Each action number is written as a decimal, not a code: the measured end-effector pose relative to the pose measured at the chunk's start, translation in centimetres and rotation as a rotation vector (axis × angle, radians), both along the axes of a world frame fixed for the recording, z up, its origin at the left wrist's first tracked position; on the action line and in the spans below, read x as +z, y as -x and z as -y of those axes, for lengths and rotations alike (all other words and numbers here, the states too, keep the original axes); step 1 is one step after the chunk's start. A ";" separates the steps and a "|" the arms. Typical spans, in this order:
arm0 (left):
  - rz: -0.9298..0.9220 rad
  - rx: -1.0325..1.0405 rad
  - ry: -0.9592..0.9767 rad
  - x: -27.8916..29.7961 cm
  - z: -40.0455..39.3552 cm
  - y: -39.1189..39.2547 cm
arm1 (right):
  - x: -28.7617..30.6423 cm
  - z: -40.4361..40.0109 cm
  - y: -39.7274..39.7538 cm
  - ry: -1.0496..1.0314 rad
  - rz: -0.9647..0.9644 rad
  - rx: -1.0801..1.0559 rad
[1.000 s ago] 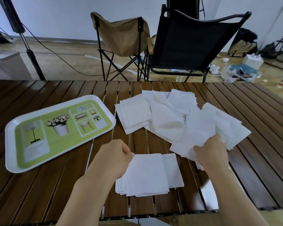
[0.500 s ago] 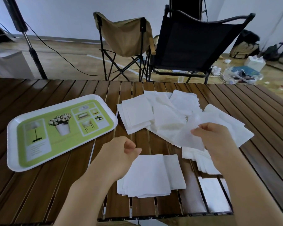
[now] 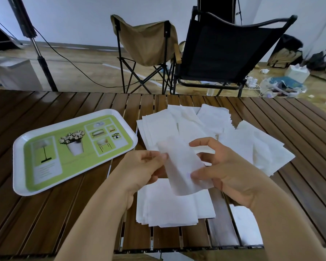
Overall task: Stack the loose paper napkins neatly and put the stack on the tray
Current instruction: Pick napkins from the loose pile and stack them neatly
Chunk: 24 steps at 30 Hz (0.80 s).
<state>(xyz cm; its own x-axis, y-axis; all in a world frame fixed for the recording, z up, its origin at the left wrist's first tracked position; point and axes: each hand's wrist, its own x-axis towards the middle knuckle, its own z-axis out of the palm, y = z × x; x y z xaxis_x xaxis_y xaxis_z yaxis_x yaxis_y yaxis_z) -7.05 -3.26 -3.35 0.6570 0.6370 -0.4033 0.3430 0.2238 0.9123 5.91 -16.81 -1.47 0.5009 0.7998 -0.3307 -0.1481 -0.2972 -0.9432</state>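
One thin, white, slightly translucent napkin (image 3: 183,166) is pinched at its edges by the left hand (image 3: 141,170) and right hand (image 3: 222,172), held above the partly squared stack (image 3: 173,208) on the slatted table (image 3: 45,213). Loose napkins (image 3: 215,129) are spread beyond the stack. The green tray (image 3: 72,147) sits left of the stack, nothing on it.

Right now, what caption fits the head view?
Both hands hold one napkin above the stack; tray empty.

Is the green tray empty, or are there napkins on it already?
Empty. The tray shows only its printed pictures; the napkins lie beside it on the table.
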 end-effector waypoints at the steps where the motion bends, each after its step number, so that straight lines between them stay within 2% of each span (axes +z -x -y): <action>1: -0.021 -0.015 -0.005 -0.2 -0.1 0.0 | 0.0 0.0 0.0 -0.001 -0.005 0.007; 7: -0.072 -0.043 0.034 -0.7 -0.6 -0.1 | 0.0 0.4 -0.8 0.048 -0.066 -0.048; 10: -0.171 -0.052 -0.136 -1.0 -0.8 0.1 | -0.6 0.5 -0.7 0.206 -0.015 -0.089; 12: -0.257 -0.130 -0.223 -1.4 -0.7 0.1 | -1.1 0.6 -0.5 0.338 0.061 -0.047; 18: -0.472 -0.312 -0.318 -3.0 -1.2 -0.9 | -3.0 -0.6 0.0 0.642 0.211 0.081; 24: -0.603 -0.399 -0.352 -4.5 -1.7 -1.4 | -4.6 -2.0 0.1 0.860 0.155 0.186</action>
<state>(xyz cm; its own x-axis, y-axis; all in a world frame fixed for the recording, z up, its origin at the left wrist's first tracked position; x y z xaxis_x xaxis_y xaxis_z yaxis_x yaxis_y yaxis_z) -5.66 -1.53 -7.89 0.5951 0.5558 -0.5804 0.7924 -0.2858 0.5389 5.82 -14.84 -6.04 0.4767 0.3795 -0.7929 0.0842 -0.9176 -0.3885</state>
